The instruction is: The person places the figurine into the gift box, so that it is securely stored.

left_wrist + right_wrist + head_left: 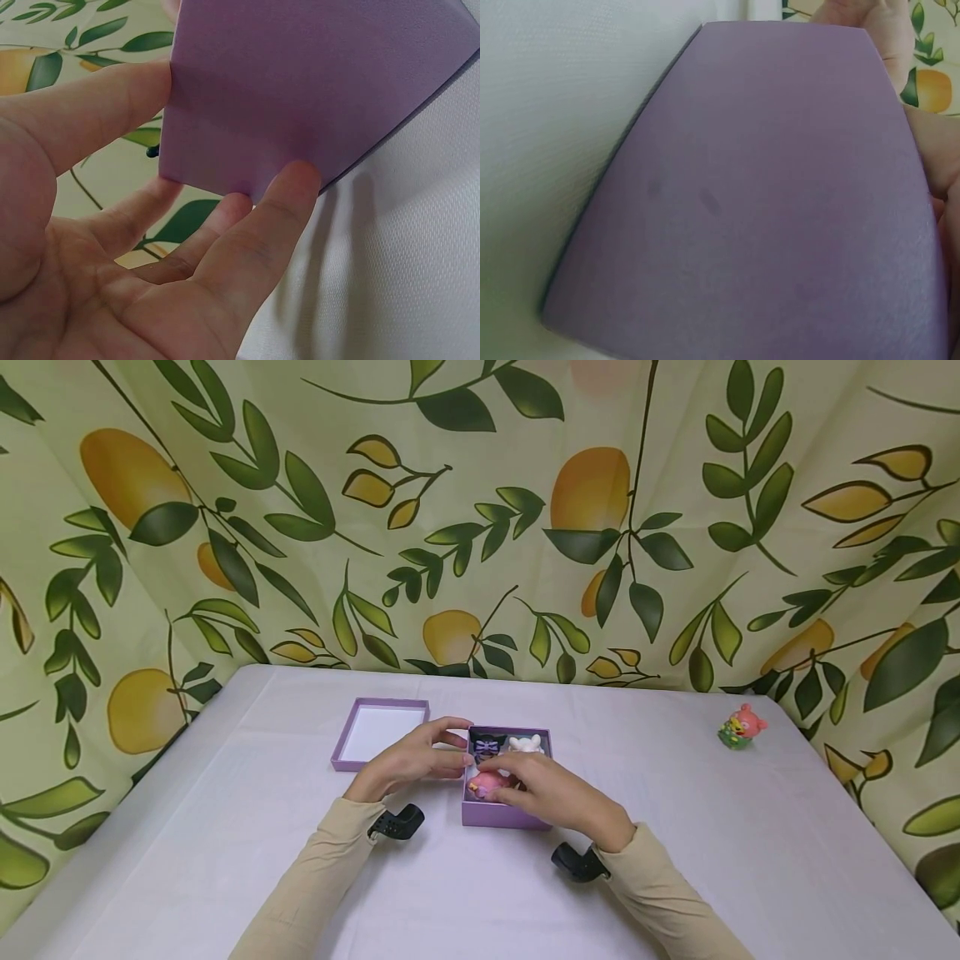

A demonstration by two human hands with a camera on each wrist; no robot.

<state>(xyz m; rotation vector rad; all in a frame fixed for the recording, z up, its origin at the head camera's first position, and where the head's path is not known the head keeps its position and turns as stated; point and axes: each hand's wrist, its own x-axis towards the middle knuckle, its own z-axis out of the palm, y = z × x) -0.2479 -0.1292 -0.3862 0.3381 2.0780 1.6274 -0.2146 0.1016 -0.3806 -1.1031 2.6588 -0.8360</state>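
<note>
A purple open box (504, 815) stands on the table in the head view, divided inside and holding small figurines. My left hand (408, 756) grips its left side, with fingers around the far corner; the left wrist view shows fingertips against the purple wall (300, 82). Over the near part of the box, my right hand (558, 789) pinches a pink figurine (486, 783) between thumb and fingers. Behind it sit a dark figurine with a lavender bow (487, 746) and a white eared figurine (527, 743). In the right wrist view the box's outer wall (757, 187) hides the right fingertips.
A shallow purple lid (343, 753) with a white inside lies to the left, behind my left hand. Far right on the white-covered table (247, 760) stands a pink and green figurine (742, 727). A leaf-and-fruit patterned curtain (480, 560) hangs behind.
</note>
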